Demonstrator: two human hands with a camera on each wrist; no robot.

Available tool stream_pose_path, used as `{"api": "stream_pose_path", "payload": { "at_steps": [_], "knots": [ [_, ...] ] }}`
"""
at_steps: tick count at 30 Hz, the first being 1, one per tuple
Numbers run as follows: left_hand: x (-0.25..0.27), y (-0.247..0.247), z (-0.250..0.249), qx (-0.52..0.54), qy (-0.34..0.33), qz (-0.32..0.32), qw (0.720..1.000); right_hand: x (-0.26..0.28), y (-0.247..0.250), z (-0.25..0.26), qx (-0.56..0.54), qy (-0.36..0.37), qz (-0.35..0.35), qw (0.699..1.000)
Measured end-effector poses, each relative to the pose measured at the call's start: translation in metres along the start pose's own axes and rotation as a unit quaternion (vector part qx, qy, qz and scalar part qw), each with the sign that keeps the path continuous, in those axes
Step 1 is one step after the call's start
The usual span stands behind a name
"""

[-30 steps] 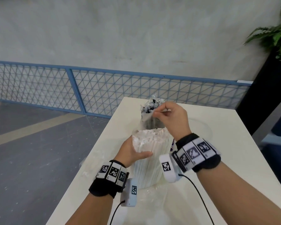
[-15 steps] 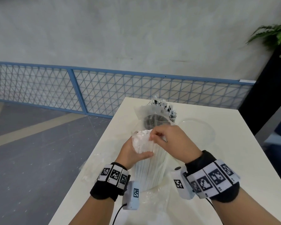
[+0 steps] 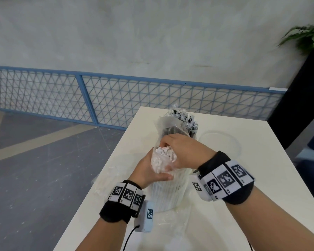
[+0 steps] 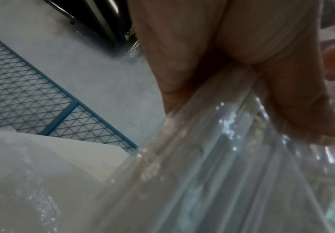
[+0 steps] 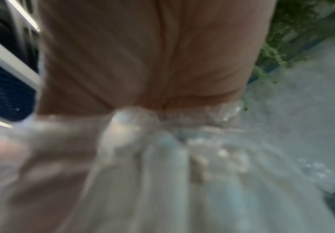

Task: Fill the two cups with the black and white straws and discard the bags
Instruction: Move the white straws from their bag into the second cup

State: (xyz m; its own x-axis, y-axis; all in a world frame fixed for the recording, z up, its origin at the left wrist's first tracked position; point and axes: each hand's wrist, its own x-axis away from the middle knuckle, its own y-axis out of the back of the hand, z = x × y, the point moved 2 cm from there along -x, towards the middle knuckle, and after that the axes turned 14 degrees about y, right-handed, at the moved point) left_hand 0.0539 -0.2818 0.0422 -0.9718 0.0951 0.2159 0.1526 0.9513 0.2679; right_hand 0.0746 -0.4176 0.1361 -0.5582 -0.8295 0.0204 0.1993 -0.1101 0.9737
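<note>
A bundle of white straws (image 3: 163, 157) in clear plastic stands upright on the white table (image 3: 261, 178), near its middle. My left hand (image 3: 149, 171) grips the bundle from the left, thumb across the front. In the left wrist view the left hand (image 4: 242, 78) lies against the clear plastic (image 4: 212, 157). My right hand (image 3: 181, 151) curls over the top right of the same bundle; the right wrist view is blurred, with crinkled plastic (image 5: 142, 141) under the palm. Behind stand the black straws (image 3: 185, 120) in a clear cup with loose plastic round them.
A clear round cup or lid (image 3: 220, 142) lies on the table to the right of the black straws. Crumpled clear plastic (image 3: 107, 180) hangs at the table's left edge. A blue mesh fence (image 3: 80, 98) and a plant (image 3: 308, 37) stand beyond.
My right hand left the top of the black straws, came back toward me and now curls over the white bundle's top. The left hand kept its grip.
</note>
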Motion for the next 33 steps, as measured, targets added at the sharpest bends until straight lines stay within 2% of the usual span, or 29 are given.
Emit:
{"api": "stream_pose_path", "payload": {
  "at_steps": [4,7,14,20,30,33],
  "knots": [
    [0.004,-0.004,-0.003,-0.012,-0.013,-0.01,1.0,-0.005,-0.005,0.003,0.094,-0.017,0.065,0.993],
    [0.004,-0.004,-0.003,-0.006,-0.016,-0.011,1.0,-0.01,-0.007,0.001,0.125,-0.011,0.071,0.99],
    [0.005,-0.007,0.0,0.054,-0.011,-0.014,0.998,-0.006,-0.012,0.003,0.066,0.029,0.0,0.997],
    [0.007,-0.006,0.003,0.073,-0.004,-0.005,0.997,-0.008,-0.009,0.0,-0.043,0.017,-0.038,0.998],
    [0.005,-0.003,0.009,0.064,0.009,-0.035,0.997,0.0,0.016,-0.009,-0.136,0.006,-0.168,0.976],
    [0.004,-0.001,0.008,0.066,0.013,-0.038,0.997,0.003,0.019,-0.007,-0.167,0.001,-0.239,0.957]
  ]
}}
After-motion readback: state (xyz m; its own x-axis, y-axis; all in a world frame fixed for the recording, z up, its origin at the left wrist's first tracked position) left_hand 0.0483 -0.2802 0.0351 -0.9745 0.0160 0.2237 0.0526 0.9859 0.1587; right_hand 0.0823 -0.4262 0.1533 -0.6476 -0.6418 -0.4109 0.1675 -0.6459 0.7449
